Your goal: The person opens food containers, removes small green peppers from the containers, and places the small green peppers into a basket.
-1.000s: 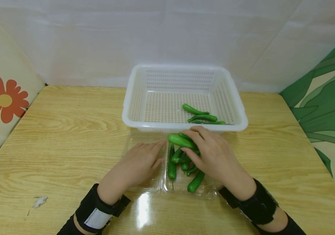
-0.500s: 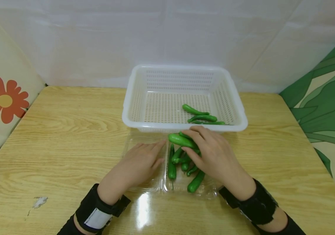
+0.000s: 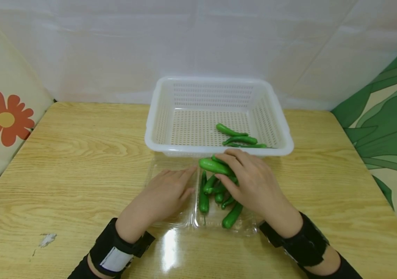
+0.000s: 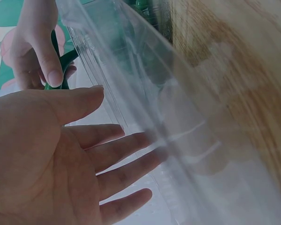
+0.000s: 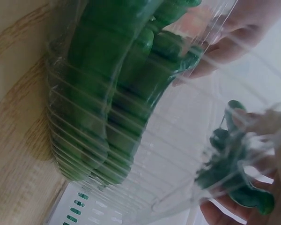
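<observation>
My right hand (image 3: 250, 184) grips several green peppers (image 3: 215, 166) above the far part of a hinged clear plastic box (image 3: 205, 223). In the right wrist view the gripped peppers (image 5: 232, 171) show blurred through the clear wall. More green peppers (image 3: 203, 197) lie in the box's right half, under and beside that hand. My left hand (image 3: 167, 193) is over the box's left half (image 3: 155, 167), its index fingertip near the middle ridge. The left wrist view shows this hand (image 4: 79, 150) with fingers extended at the clear plastic, holding nothing.
Behind the box stands a white perforated basket (image 3: 156, 145) with several green peppers (image 3: 240, 139) at its near right. Both stand on a wood-grain table (image 3: 90, 155), with a white cloth (image 3: 114, 50) hanging behind.
</observation>
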Action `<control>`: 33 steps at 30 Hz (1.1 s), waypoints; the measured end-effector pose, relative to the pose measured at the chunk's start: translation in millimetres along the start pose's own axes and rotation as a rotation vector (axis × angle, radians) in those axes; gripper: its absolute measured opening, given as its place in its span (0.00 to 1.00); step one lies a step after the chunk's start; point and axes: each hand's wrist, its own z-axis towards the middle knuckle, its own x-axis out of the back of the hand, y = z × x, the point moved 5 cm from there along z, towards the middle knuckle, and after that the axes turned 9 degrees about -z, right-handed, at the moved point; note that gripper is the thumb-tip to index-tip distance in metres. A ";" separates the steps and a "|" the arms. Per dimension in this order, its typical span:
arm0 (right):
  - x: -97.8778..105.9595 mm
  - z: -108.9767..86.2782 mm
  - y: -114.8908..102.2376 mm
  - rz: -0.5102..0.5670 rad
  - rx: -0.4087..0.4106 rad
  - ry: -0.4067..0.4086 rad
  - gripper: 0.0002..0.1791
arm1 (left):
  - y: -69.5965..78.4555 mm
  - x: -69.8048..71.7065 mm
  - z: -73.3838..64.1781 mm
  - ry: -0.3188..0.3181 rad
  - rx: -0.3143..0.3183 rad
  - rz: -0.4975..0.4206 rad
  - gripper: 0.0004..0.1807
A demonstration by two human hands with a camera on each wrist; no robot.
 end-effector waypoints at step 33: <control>4.9 1.7 5.2 -0.043 -0.073 0.010 0.27 | 0.4 0.5 -1.3 -0.025 0.029 0.004 0.32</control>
